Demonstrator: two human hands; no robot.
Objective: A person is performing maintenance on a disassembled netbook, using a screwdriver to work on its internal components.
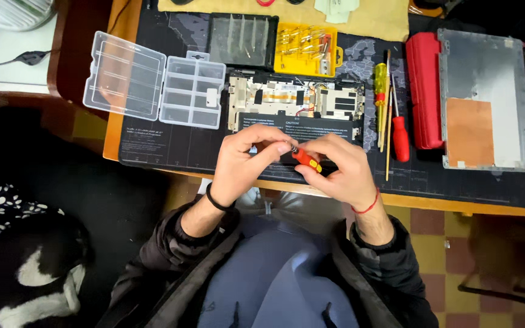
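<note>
My right hand (341, 170) grips a small red screwdriver (307, 160) with yellow marks, its metal tip pointing left. My left hand (247, 159) pinches that tip between thumb and fingers; whether a bit or screw sits there is too small to tell. Both hands hover over the near edge of an opened laptop base (293, 109), whose black battery and circuit board lie exposed on a dark desk mat (153, 146).
A clear plastic compartment box (153, 82) lies open at the left. Behind the laptop are a black tray (242, 39) and a yellow bit case (307, 50). Screwdrivers (390, 109), a red case (423, 91) and a grey cover panel (484, 100) lie to the right.
</note>
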